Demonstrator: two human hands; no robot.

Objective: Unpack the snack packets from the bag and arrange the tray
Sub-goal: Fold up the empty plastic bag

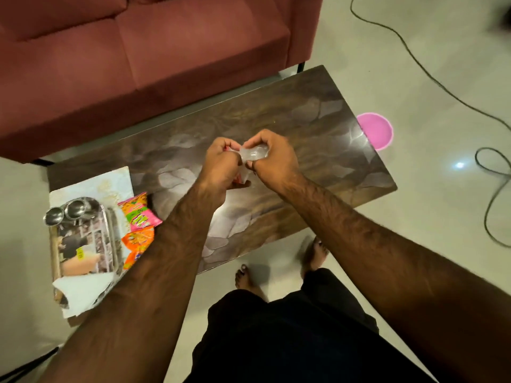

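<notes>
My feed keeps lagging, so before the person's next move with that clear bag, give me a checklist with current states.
1. Grip: left hand and right hand both pinch the clear plastic bag above the table: ok.
2. Bag emptied: something red shows under the left hand, contents hidden: cannot tell.
3. Packets placed: pink packet and orange packet lie beside the tray, not in it: not ok.
4. Tray room: steel bowls at far end, white paper over near end, middle bare: ok.
5. Table under the hands bare: ok.
</notes>
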